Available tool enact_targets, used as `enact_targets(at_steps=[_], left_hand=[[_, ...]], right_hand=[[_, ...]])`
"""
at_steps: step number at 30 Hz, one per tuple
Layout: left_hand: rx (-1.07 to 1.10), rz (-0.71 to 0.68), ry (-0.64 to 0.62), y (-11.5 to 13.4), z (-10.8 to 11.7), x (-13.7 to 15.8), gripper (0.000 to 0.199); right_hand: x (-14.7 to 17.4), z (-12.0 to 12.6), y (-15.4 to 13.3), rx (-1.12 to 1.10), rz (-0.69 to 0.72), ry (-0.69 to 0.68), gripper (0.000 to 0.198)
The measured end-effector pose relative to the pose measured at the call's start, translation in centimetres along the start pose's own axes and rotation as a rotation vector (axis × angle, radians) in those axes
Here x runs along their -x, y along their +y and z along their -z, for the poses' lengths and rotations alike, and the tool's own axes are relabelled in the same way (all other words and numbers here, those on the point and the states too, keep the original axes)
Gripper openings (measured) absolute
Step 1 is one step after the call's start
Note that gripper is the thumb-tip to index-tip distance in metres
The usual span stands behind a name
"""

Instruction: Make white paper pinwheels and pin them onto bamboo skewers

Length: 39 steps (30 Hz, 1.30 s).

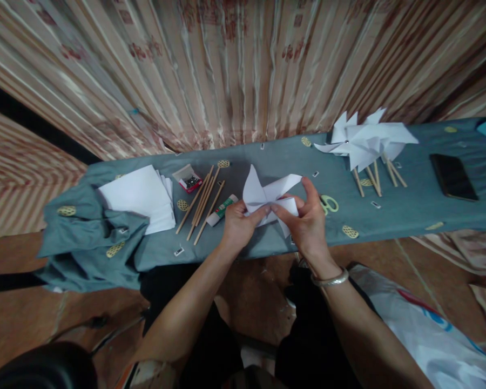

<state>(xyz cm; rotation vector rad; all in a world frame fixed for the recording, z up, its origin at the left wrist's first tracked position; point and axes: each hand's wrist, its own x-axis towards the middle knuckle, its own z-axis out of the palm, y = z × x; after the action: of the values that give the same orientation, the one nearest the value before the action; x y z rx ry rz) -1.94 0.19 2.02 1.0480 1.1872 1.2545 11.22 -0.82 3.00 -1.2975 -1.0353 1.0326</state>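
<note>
Between my two hands is a white paper pinwheel (273, 190) with its blades folded in toward the centre. My left hand (241, 224) grips its left side, thumb pressed near the middle. My right hand (310, 219) holds the right side, its thumb also at the centre and the index finger by a blade tip. Just right of that hand lie scissors with green handles (329, 204), their blades hidden. A glue stick (222, 210) lies beside my left hand. Several wooden sticks (202, 200) are spread left of it, near a small open red-and-white box (188, 179) of dark pins or tacks.
A stack of white paper (140, 197) lies at the left of the narrow cloth-covered table (291, 151). Several finished pinwheels on sticks (368, 140) are piled at the right, then a dark phone (453, 177). Patterned curtains (235, 75) hang behind. A plastic bag (421, 329) is at the lower right.
</note>
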Motion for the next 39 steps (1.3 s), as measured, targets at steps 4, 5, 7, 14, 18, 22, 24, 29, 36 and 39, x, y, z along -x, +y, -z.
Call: enact_targets(at_steps=[4,5,7,14,18,22,24,29,36,39], left_hand=[[0.036,0.032,0.008,0.10,-0.10,-0.01,0.023],[0.045,0.039,0.011,0.07,-0.11,-0.02,0.023],[0.065,0.045,0.026,-0.04,-0.11,-0.05,0.023],[0.073,0.045,0.057,-0.21,0.00,-0.19,0.021],[0.077,0.042,0.068,-0.11,0.12,-0.20,0.018],[0.086,0.027,0.069,-0.23,0.22,-0.21,0.019],[0.092,0.025,0.065,-0.31,0.23,-0.23,0.020],[0.107,0.017,0.062,-0.31,0.22,-0.26,0.022],[0.102,0.048,0.061,-0.04,0.21,-0.26,0.020],[0.089,0.053,0.068,0.05,0.16,-0.22,0.018]], right_hand=[[-0.04,-0.19,-0.19,-0.025,-0.026,0.005,0.095],[-0.04,-0.23,-0.27,-0.030,-0.030,0.004,0.095],[-0.02,-0.30,-0.37,-0.037,-0.033,-0.003,0.094],[-0.14,-0.48,-0.04,-0.045,-0.018,-0.012,0.093],[-0.18,-0.64,-0.04,-0.045,-0.015,-0.017,0.091],[-0.08,-0.78,-0.39,-0.054,-0.041,-0.014,0.089],[-0.04,-0.82,-0.50,-0.052,-0.039,-0.014,0.086],[-0.01,-0.77,-0.43,-0.024,-0.021,-0.024,0.086],[0.09,-0.63,-0.51,0.003,0.008,-0.031,0.083],[0.07,-0.59,-0.64,-0.007,0.000,-0.044,0.081]])
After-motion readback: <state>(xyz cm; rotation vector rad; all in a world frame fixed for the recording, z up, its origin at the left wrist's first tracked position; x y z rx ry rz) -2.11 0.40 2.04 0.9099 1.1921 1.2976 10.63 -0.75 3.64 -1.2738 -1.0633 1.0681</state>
